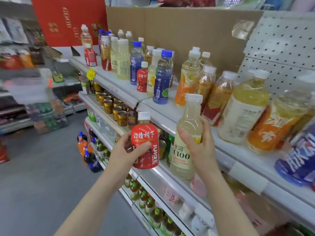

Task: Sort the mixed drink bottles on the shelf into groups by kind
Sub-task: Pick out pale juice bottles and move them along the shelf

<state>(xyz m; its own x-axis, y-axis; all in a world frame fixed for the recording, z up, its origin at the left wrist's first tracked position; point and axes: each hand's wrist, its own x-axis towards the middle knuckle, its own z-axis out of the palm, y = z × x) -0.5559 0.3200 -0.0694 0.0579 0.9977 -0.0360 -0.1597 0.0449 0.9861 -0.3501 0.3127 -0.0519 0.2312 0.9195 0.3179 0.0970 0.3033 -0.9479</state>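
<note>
— Nearest, the left hand (126, 149) is gripping a red bottle (144, 133), and the right hand (202, 150) is gripping a pale bottle (181, 157) just beside it. Both bottles are hanging in front of the shelf (119, 87) edge, clear of it.

— How are the fingers sitting?

— On the left, the thumb (144, 146) is lying across the red label and the other fingers are wrapping round behind, clamped on the body below the white cap. On the right, the thumb is pressing the front above the label and the fingers (205, 126) are curling round the far side. The label and base are showing below the palm.

— So which step is this?

— I'm reading it as mid-sort: two kinds are being carried at once, and neither is being set down yet.

— Where should they be going?

— Matching red ones are standing apart: one at the far end (90, 56), another (142, 77) wedged between pale ones and a blue bottle (162, 79). Pale ones (123, 60) are clustering further back. The next move is calling for one home per kind, then carrying each bottle to it.

— Anything awkward?

— Probably the crowding. Bottles are standing tight together, so each one is needing a gap opened first, then an upright entry from the front edge without knocking its neighbours.
</note>
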